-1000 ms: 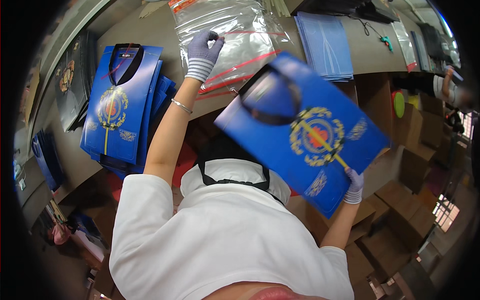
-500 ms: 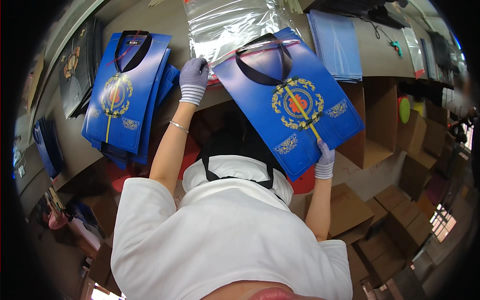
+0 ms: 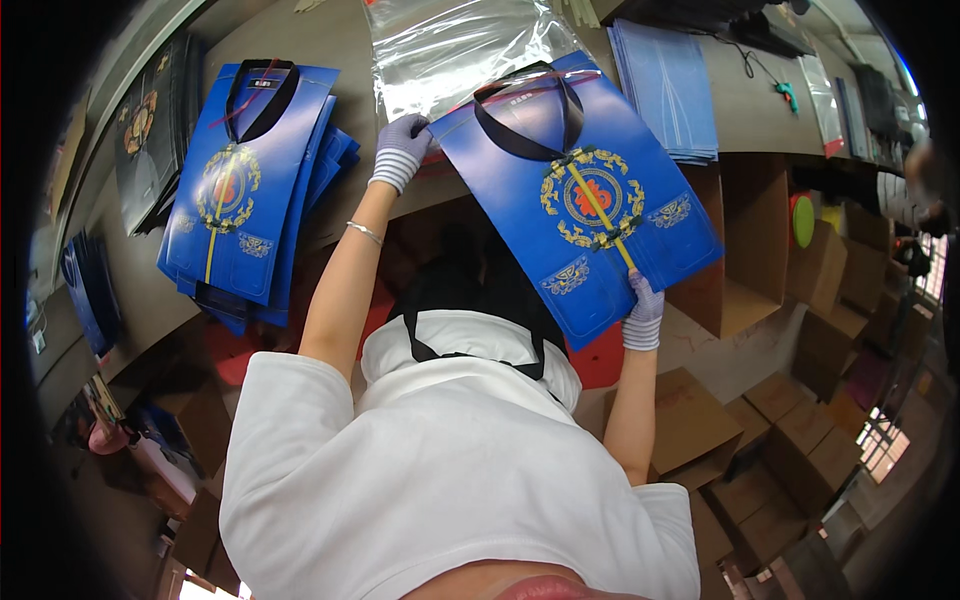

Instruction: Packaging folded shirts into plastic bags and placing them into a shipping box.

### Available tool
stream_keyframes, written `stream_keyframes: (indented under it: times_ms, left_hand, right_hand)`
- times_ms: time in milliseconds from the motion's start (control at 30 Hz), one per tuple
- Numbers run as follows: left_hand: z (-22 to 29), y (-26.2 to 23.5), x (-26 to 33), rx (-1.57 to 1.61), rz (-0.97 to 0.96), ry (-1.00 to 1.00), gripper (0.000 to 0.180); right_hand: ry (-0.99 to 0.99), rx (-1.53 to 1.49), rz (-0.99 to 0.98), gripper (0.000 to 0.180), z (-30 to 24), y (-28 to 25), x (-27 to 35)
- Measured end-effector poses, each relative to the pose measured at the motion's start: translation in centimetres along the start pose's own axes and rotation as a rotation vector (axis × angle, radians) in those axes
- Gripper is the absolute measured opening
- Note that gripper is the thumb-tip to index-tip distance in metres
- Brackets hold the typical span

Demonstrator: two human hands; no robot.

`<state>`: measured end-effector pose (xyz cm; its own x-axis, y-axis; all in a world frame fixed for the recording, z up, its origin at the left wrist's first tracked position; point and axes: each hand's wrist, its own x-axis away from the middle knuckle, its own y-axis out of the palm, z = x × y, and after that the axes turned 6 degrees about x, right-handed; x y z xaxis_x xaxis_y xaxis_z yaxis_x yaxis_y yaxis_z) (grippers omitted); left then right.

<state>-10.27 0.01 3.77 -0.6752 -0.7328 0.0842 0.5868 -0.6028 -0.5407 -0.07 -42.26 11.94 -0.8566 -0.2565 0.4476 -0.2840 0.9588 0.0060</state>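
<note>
A blue paper gift bag (image 3: 660, 150) with a black ribbon handle, gold ring pattern and red emblem lies tilted before me, its top over a stack of clear plastic sleeves (image 3: 440, 60). My right hand (image 3: 642, 308), in a grey-and-white striped glove, grips its lower edge, thumb on the front. My left hand (image 3: 404, 148), gloved alike, has its fingers closed at the bag's upper left corner, beside the plastic; what they pinch is hidden. A thin red strip crosses near the bag's top.
Several similar blue bags (image 3: 290, 210) lie piled at the left, with dark bags (image 3: 150, 130) beyond. Flat blue sheets (image 3: 665, 90) and a green-handled tool (image 3: 787, 96) are at the back right. Open cardboard boxes (image 3: 755, 240) stand lower right.
My left hand has moved slightly right and down to the bag's upper left corner. The bag and my right hand have shifted slightly up and left.
</note>
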Motion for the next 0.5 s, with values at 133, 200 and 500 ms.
stream_keyframes:
  times_ms: [133,200,500]
  left_hand:
    - [-0.2,-0.4,0.4,-0.055,0.064,0.072,0.015]
    - [1.3,-0.6,1.0,0.014,0.143,0.236,0.010]
    - [4.7,0.2,4.8,-0.048,-0.002,0.506,0.015]
  right_hand:
    - [0.025,-0.065,0.017,0.034,0.2,1.1,0.4]
    - [0.019,-0.045,0.026,0.037,1.0,-0.3,0.0]
    - [0.069,-0.147,0.102,0.031,1.7,3.0,1.0]
